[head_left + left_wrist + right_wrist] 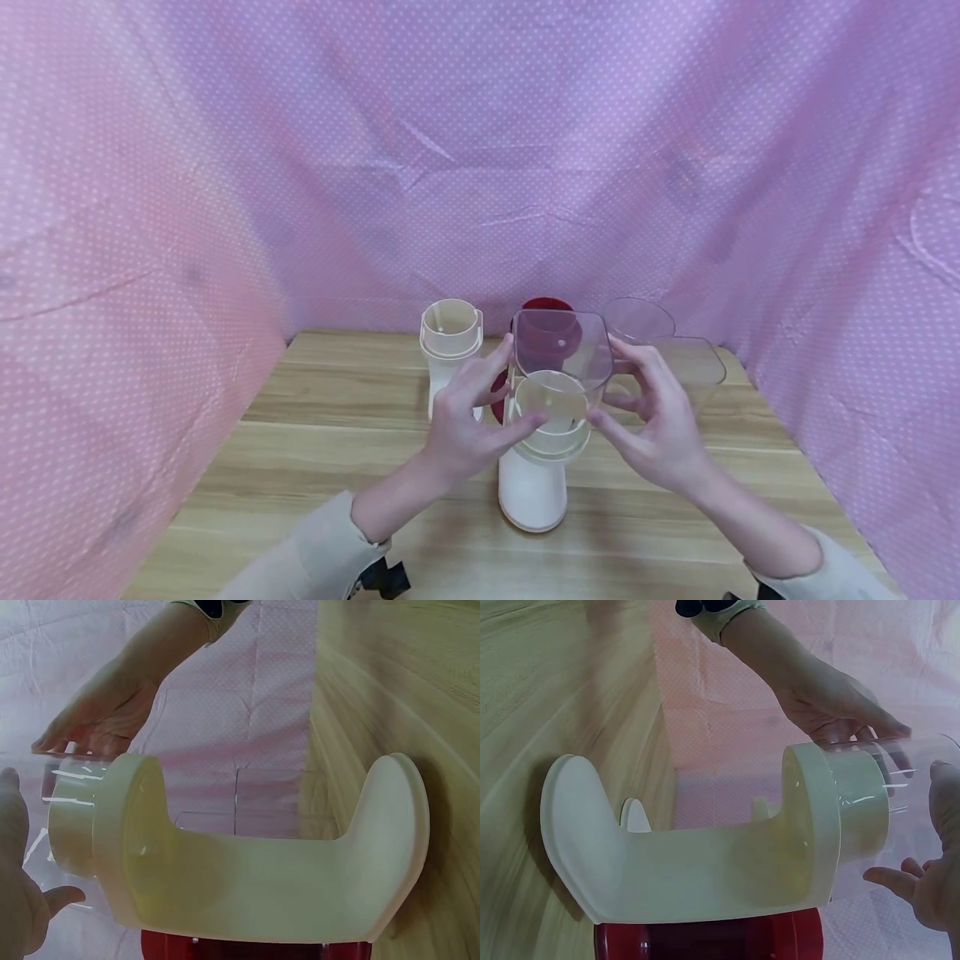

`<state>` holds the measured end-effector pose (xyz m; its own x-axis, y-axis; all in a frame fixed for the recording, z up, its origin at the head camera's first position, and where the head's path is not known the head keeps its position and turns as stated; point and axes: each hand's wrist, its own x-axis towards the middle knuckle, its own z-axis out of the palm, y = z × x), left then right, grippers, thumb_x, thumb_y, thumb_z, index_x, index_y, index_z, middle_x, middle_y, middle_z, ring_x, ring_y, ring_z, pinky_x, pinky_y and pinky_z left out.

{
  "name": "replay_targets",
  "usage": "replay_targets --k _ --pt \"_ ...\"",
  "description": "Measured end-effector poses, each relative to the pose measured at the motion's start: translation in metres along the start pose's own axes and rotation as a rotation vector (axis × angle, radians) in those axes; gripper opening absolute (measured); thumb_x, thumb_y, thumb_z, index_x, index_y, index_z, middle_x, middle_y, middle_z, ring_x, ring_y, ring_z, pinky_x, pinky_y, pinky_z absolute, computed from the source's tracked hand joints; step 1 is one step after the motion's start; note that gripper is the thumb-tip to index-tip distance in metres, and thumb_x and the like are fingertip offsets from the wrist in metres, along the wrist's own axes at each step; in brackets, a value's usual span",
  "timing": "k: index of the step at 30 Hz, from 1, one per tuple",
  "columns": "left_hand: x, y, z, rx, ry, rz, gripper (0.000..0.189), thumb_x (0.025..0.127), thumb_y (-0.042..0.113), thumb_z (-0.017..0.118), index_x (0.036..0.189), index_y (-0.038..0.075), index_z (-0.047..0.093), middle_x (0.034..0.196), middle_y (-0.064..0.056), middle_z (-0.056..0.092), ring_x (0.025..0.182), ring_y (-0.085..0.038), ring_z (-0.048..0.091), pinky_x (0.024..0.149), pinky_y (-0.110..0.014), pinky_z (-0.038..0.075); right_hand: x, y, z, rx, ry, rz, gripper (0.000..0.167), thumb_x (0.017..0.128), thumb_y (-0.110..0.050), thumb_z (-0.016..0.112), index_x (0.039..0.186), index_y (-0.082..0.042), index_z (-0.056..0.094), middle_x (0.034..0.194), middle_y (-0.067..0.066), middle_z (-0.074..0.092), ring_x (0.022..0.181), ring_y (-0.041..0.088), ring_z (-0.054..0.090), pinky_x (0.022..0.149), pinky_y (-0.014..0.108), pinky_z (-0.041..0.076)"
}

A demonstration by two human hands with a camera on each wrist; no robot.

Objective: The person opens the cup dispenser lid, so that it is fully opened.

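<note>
Both hands hold a clear plastic container [592,346] with a squarish rounded rim, one at each side. My left hand [467,417] grips its left side, thumb across the front and fingers along the side. On the opposite side my right hand [663,425] grips it the same way. The container surrounds the cream cylinder at the top of a white C-shaped stand [697,874], which stands upright on its foot. Through the clear wall the cream cylinder [71,825] shows inside. How the two parts seat together cannot be told.
A second cream stand [450,346] stands behind to the left. A red container [547,303] is directly behind the held one. At the back right are a round clear container [637,321] and a squarish clear one [697,362]. Pink dotted cloth [480,167] surrounds the wooden table [300,467].
</note>
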<state>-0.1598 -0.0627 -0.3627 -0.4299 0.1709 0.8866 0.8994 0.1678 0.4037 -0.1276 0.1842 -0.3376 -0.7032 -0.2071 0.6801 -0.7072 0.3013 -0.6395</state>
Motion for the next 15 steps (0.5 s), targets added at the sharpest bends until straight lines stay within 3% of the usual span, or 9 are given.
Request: replay_targets --k 2,9,15 --pt "-0.002 -0.002 0.001 -0.009 0.005 -0.006 0.080 0.094 0.048 0.078 0.154 0.001 0.054 0.123 -0.021 0.074 0.098 -0.025 0.066 0.079 -0.027 0.065 -0.002 0.001 0.001 0.001 -0.004 0.017 0.091 0.072 0.026 0.082 0.153 0.006 0.046 0.142 0.001 0.055 0.118 0.007 0.064 0.085 0.025 0.065" --pt "-0.008 -0.006 0.003 -0.006 0.010 -0.002 0.079 0.094 0.049 0.076 0.157 0.008 0.051 0.121 -0.017 0.077 0.085 -0.024 0.060 0.076 -0.027 0.066 -0.005 0.008 0.004 0.016 -0.004 0.013 0.090 0.072 0.027 0.081 0.152 0.007 0.045 0.138 0.022 0.055 0.118 0.012 0.066 0.085 0.027 0.065" --pt "-0.011 -0.008 0.002 -0.003 0.007 0.001 0.079 0.094 0.048 0.078 0.156 0.006 0.053 0.130 -0.019 0.075 0.086 -0.026 0.062 0.078 -0.025 0.066 -0.009 0.011 0.006 0.014 -0.003 0.015 0.091 0.071 0.027 0.081 0.153 0.008 0.045 0.140 0.016 0.056 0.119 0.010 0.065 0.085 0.027 0.065"
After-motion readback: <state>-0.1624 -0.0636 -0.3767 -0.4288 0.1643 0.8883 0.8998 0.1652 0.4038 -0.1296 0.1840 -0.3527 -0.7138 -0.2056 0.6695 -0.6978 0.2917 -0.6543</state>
